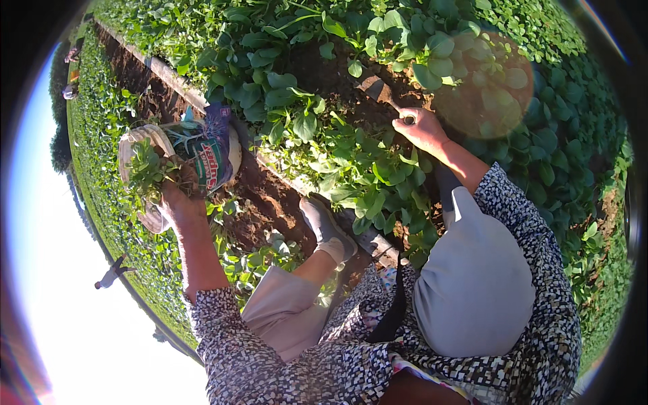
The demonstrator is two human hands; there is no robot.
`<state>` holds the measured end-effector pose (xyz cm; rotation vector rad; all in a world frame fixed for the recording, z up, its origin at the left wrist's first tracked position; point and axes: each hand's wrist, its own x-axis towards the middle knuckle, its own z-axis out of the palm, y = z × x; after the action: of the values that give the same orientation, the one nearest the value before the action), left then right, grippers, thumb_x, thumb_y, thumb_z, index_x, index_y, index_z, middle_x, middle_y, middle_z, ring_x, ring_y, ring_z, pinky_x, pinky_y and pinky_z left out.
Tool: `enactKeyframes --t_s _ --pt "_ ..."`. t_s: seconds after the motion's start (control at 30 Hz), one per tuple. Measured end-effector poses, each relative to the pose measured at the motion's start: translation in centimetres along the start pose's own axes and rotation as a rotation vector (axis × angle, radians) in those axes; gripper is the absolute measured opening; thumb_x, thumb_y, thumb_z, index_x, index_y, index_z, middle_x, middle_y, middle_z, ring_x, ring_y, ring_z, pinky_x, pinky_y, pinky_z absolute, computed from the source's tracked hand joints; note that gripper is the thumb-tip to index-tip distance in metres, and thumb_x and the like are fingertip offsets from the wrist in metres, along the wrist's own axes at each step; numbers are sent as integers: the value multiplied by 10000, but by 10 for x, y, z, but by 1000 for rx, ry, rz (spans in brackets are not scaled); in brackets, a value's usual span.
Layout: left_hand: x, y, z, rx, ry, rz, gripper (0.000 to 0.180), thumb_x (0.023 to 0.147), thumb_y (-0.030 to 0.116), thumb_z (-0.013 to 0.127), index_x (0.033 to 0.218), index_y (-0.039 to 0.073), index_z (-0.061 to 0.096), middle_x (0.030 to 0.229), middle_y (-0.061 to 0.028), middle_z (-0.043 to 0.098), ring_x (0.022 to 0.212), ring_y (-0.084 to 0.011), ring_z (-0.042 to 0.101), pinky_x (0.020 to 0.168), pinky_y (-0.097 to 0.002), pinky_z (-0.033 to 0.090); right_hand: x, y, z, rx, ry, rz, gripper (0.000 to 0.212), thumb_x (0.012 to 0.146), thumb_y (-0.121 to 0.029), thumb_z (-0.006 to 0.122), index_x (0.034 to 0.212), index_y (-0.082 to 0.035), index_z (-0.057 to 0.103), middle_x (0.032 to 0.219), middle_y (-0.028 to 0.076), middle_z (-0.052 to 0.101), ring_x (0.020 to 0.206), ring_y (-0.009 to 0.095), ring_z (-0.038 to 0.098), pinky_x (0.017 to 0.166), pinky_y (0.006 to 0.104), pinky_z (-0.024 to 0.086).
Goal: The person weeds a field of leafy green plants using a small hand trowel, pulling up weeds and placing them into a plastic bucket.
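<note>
My right hand [424, 128] is closed round the handle of a trowel [375, 89], whose metal blade rests over dark soil among the leafy plants. In my left hand [181, 206] is a bunch of uprooted green plants [145, 164] with soil about it. That hand is at the mouth of a whitish bucket [125, 154], which faces the picture's left. A printed plastic bag [219, 138], green, white and purple, is against the bucket's side. Whether the bunch touches the inside of the bucket I cannot tell.
Broad-leaved green plants [304, 125] fill the bed ahead and to the right. A pale edging strip [174, 79] divides it from a brown soil furrow [260, 202]. My grey shoe [324, 223] stands by that strip. Far left, another person [111, 272] is in the field.
</note>
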<state>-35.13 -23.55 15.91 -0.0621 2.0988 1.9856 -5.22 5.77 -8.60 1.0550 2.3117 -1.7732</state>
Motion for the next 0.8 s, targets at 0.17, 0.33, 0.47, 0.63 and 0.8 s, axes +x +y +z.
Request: enactKeyframes --t_s 0.17,0.33,0.47,0.63,0.8 --pt "133 60 -169 828 293 186 529 788 259 682 1225 37 485 1089 -152 568 848 -254 558 722 -373 453 1 -4 -3 -99 -26 -15 306 794 -351 656 825 -47 659 769 164 666 689 283 650 666 364 496" --pt "152 66 -213 1499 586 162 800 696 359 770 1346 28 440 1275 -231 535 1084 -338 573 924 -444 463 -2 -5 -7 -52 25 -112 373 795 -341 650 999 -31 695 739 174 660 706 276 663 681 356 504" --pt "93 -14 -49 1255 285 919 572 749 192 700 1297 201 537 1331 -199 439 1201 -373 462 972 -492 414 -31 -11 -32 3 -53 -21 319 794 -317 649 752 -3 616 650 165 574 590 267 567 593 388 438" --pt "-27 -91 146 1194 -319 1190 452 817 182 653 1248 96 550 1268 -144 536 1136 -328 530 954 -414 433 -51 -8 -38 -178 -59 -109 260 771 -293 622 704 -42 603 682 168 579 654 359 571 615 424 454" --pt "-48 -194 194 1627 -722 299 574 770 385 732 1224 101 522 1268 -111 537 1189 -300 506 990 -400 418 -53 -34 -46 -341 -240 -94 231 779 -278 570 729 -61 631 728 153 619 734 370 610 663 443 480"
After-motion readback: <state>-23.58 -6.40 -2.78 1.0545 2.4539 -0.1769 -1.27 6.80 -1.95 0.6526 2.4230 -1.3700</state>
